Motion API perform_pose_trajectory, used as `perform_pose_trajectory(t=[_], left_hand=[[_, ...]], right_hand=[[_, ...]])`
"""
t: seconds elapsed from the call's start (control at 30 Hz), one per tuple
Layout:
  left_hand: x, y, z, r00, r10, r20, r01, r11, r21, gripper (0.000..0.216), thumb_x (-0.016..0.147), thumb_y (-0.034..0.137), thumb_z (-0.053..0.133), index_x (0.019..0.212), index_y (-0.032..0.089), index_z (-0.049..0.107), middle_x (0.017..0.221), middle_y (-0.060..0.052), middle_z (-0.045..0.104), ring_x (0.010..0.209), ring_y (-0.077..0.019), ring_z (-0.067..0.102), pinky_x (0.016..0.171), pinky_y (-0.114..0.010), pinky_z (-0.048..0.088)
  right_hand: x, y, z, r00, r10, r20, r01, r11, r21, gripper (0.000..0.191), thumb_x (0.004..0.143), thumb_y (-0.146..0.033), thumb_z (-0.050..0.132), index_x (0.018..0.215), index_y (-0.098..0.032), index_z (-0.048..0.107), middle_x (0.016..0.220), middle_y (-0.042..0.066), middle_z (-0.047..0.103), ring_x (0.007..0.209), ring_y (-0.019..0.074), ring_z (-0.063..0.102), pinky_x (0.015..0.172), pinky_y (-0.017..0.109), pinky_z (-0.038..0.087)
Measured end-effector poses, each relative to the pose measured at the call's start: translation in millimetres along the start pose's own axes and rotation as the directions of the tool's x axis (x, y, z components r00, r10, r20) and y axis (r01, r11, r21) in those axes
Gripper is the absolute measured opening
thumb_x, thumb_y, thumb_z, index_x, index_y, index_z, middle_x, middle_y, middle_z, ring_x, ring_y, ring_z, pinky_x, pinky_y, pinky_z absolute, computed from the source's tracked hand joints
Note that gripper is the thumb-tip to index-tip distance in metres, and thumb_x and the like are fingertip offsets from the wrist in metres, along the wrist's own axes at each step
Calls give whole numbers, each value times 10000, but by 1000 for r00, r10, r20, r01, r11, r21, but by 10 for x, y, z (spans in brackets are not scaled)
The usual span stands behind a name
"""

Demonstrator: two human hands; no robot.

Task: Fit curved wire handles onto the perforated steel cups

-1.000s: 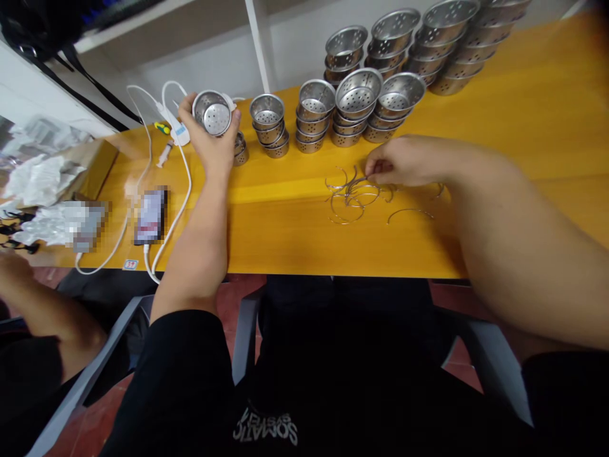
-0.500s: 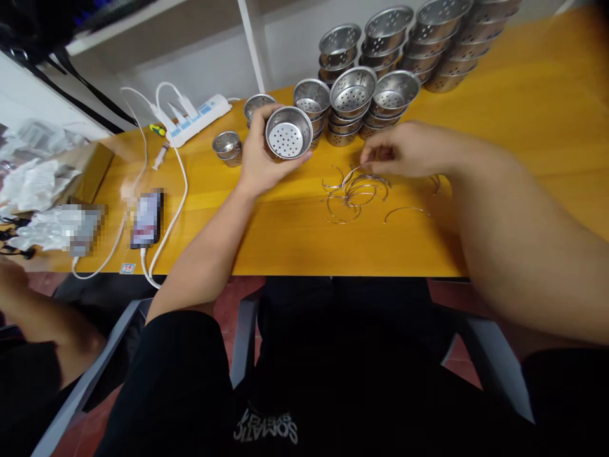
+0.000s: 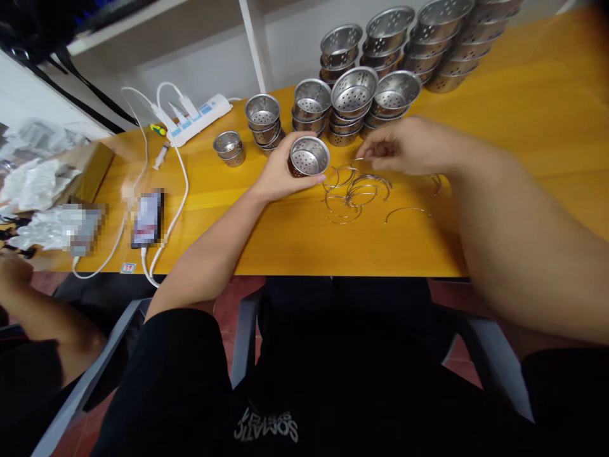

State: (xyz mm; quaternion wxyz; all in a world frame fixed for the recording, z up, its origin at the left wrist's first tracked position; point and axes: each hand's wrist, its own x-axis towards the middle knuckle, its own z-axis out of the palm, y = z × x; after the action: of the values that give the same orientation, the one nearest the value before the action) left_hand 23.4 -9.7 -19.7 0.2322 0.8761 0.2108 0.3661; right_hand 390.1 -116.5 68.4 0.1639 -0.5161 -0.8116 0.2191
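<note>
A small perforated metal cup (image 3: 309, 158) sits in my left hand (image 3: 276, 174), whose fingers and thumb wrap round its side; its mouth faces up toward me. My right hand (image 3: 392, 149) pinches the end of a thin curved wire (image 3: 358, 159) just right of the cup. Below that hand lies a loose pile of curved metal wires (image 3: 354, 193) on the wooden table. One separate bent wire (image 3: 408, 209) rests to the right of the pile. Stacks of similar perforated cups (image 3: 311, 98) stand behind both hands.
Taller cup stacks (image 3: 435, 38) fill the back right. A short pair of cups (image 3: 229, 149) stands left. Farther left are a power strip (image 3: 202, 120), white cables, a syringe (image 3: 162, 155), a phone (image 3: 147, 219) and plastic bags (image 3: 38, 171). Another person's arm (image 3: 47, 304) shows at far left.
My left hand has brought the cup right and toward me, tilting it more upright and uncovering the stack behind. My right hand has shifted slightly left with the wire.
</note>
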Motion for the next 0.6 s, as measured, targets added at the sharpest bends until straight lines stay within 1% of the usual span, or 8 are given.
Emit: perform_pose_trajectory(t=[0.07,0.1,0.17,0.23,0.33,0.43,0.53,0.6], left_hand=[[5,2,36,1000,-9,-16,8,1000,-22,1194,892,1107,957,1727,305,660,1659,-174,799,1603,-425,827,1443,-663,662],[9,-1,39,1000,-14,-22,13,1000,-28,1197,876,1110,969,1705,302,669,1626,-166,810,1575,-421,841,1425,-662,675],[20,-7,27,999,-19,-32,18,999,-37,1212,859,1125,967,1691,298,663,1575,-147,825,1521,-410,864,1391,-656,692],[25,-8,7,999,-20,-44,18,999,-39,1219,859,1140,947,1692,303,647,1554,-131,830,1492,-395,876,1372,-639,696],[23,-20,-8,998,-29,-58,27,999,-35,1208,878,1127,946,1714,316,627,1568,-126,821,1506,-388,867,1386,-630,688],[17,-80,6,998,-30,-46,29,999,-22,1214,930,1066,968,1813,341,556,1635,-140,788,1561,-405,833,1426,-653,660],[18,-187,52,998,-5,-64,6,1000,8,1239,980,1023,956,1906,371,453,1727,-153,736,1614,-414,809,1435,-641,654],[25,-265,94,996,26,-90,-24,999,22,1234,1035,1020,894,1959,391,374,1773,-151,705,1646,-408,800,1424,-627,667]], right_hand=[[-8,-13,-16,1000,-14,-11,14,1000,7,204,1050,-302,847,1244,-269,900,1061,104,876,945,304,791,964,506,666],[-14,-27,-20,1000,-16,-17,16,1000,11,204,1050,-318,848,1241,-271,902,1074,114,878,958,316,793,984,521,678],[-28,-76,-14,999,-14,-40,15,1000,24,203,1088,-411,847,1224,-273,906,1071,122,877,962,331,786,1003,544,696],[-40,-144,11,997,-12,-78,16,999,49,278,1144,-520,815,1227,-272,909,1065,121,884,955,332,778,1003,552,702],[-44,-237,72,988,-26,-149,46,990,133,351,1170,-576,785,1286,-272,916,1136,124,916,997,341,792,1025,565,711],[-29,-271,135,978,-35,-208,77,977,200,412,1164,-626,815,1358,-279,922,1190,127,915,1046,348,811,1040,569,713],[-14,-267,180,960,-45,-275,106,971,213,504,1176,-731,823,1309,-254,921,1141,131,890,1016,333,803,1009,554,700],[-11,-276,198,940,-56,-338,131,970,206,562,1184,-780,810,1263,-234,919,1124,143,871,1000,334,797,999,559,697]])
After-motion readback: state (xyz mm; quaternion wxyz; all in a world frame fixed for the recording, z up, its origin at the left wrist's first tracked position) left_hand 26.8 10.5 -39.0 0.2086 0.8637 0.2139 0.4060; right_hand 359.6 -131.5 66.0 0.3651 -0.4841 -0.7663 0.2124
